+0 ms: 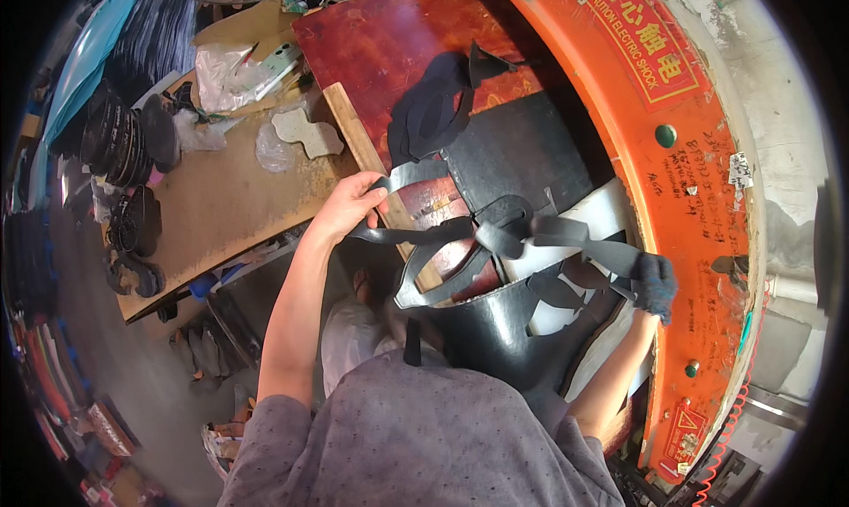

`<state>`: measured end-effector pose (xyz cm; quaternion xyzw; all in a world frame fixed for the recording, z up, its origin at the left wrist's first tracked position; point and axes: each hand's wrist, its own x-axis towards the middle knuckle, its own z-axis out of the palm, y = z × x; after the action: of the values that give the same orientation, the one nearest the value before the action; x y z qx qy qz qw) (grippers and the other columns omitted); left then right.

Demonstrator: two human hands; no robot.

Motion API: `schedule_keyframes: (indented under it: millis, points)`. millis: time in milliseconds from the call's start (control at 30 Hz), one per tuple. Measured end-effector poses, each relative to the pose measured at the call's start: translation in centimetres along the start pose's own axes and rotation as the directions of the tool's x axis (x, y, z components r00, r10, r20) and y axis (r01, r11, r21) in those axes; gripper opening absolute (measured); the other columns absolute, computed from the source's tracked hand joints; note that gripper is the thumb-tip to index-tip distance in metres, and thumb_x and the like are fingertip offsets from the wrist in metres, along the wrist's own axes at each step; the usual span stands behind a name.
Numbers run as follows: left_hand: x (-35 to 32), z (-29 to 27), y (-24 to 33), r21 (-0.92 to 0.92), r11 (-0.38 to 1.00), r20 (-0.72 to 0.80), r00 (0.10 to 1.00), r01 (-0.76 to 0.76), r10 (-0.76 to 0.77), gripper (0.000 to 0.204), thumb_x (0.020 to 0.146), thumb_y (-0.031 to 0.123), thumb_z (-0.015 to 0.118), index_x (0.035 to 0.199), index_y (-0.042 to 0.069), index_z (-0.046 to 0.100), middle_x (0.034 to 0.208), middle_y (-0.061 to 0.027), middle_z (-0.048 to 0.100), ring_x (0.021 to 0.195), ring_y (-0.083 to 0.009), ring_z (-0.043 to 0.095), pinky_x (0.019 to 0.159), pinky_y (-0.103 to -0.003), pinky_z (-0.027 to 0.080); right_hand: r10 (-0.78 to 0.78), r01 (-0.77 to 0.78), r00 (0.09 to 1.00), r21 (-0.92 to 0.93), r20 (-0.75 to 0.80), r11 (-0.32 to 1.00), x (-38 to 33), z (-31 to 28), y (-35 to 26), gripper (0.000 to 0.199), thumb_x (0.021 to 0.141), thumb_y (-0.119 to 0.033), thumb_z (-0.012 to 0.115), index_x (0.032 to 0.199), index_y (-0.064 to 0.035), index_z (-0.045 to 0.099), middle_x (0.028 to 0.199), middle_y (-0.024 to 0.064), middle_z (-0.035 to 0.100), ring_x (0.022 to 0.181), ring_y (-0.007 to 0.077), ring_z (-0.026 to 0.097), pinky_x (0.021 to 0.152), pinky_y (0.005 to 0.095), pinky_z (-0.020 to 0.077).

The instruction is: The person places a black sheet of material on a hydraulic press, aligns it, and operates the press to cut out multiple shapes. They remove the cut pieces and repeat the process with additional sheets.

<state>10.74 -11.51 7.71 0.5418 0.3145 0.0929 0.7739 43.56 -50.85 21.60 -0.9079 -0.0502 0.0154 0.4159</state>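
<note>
My bare left hand (pixel 349 208) pinches one end of a thin black strip of sheet scrap (pixel 407 236), thumb against fingers. On the other side my right hand (pixel 654 288), in a dark glove, is closed around a wider black offcut strip (pixel 610 256). Between my hands the offcuts twist and overlap, with large curved cut-outs in them. Below them a black sheet (pixel 482 330) hangs over the near edge. Beyond lies a flat dark sheet (pixel 517 158), with several black sole-shaped pieces (pixel 433 109) piled beside it.
An orange machine body (pixel 637 144) curves along the right. The red work surface (pixel 354 43) has a wooden strip (pixel 354 127) on its left edge. A brown table (pixel 212 211) at left carries a pale cut piece (pixel 309 134), plastic bags and stacked black soles (pixel 110 144).
</note>
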Motion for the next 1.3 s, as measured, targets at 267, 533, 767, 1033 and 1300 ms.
schedule_keyframes:
  millis: [267, 533, 767, 1033, 1300]
  points:
    - [-0.4, -0.7, 0.6, 0.234, 0.972, -0.211, 0.977, 0.029, 0.022, 0.023, 0.095, 0.012, 0.056, 0.115, 0.001, 0.056, 0.071, -0.0035, 0.057, 0.048, -0.0071, 0.050, 0.044, -0.021, 0.041, -0.190, 0.188, 0.980, 0.023, 0.068, 0.982, -0.8, -0.7, 0.9, 0.024, 0.081, -0.021, 0.065, 0.091, 0.0007, 0.066, 0.077, 0.0056, 0.064, 0.068, 0.0136, 0.057, 0.063, 0.0315, 0.0480]
    - [-0.6, 7.2, 5.6, 0.680, 0.624, 0.307, 0.922, -0.386, 0.236, 0.027, 0.082, 0.017, 0.067, 0.108, 0.013, 0.059, 0.099, -0.0086, 0.069, 0.093, -0.0270, 0.067, 0.077, -0.036, 0.050, -0.498, 0.421, 0.809, 0.283, 0.313, 0.862, -6.3, 1.8, -7.1, 0.014, 0.078, -0.008, 0.066, 0.090, -0.0006, 0.066, 0.078, 0.0056, 0.064, 0.069, 0.0158, 0.060, 0.064, 0.0302, 0.0489]
    - [-1.6, 14.8, 8.6, 0.644, 0.202, 0.734, 0.670, -0.738, 0.106, 0.046, 0.080, 0.032, 0.068, 0.124, 0.022, 0.058, 0.110, -0.0089, 0.058, 0.085, -0.0309, 0.065, 0.075, -0.045, 0.051, -0.548, 0.550, 0.595, 0.199, 0.588, 0.811, -7.4, 4.0, -12.3, 0.017, 0.075, -0.014, 0.072, 0.086, -0.0014, 0.069, 0.075, 0.0088, 0.064, 0.068, 0.0198, 0.062, 0.061, 0.0325, 0.0488]
    - [0.0, 12.1, 7.3, 0.623, 0.266, 0.549, 0.653, -0.736, 0.521, 0.020, 0.087, 0.028, 0.063, 0.091, 0.009, 0.070, 0.088, -0.0045, 0.066, 0.071, -0.0245, 0.065, 0.061, -0.037, 0.052, -0.168, 0.162, 0.985, -0.146, -0.033, 0.976, -4.1, 3.1, -4.0, 0.021, 0.084, -0.020, 0.065, 0.091, -0.0005, 0.068, 0.083, 0.0086, 0.067, 0.077, 0.0158, 0.063, 0.071, 0.0297, 0.0506]
    - [-0.6, 7.5, 8.8, -0.031, 0.976, 0.271, 0.938, -0.214, 0.215, 0.019, 0.091, 0.006, 0.061, 0.107, -0.002, 0.067, 0.100, -0.0054, 0.062, 0.058, -0.0064, 0.053, 0.054, -0.021, 0.043, -0.230, 0.166, 0.973, -0.675, -0.005, 0.719, -2.7, -4.9, -2.5, 0.040, 0.077, -0.022, 0.067, 0.114, -0.0082, 0.063, 0.098, 0.0126, 0.066, 0.091, 0.0287, 0.062, 0.082, 0.0368, 0.0498]
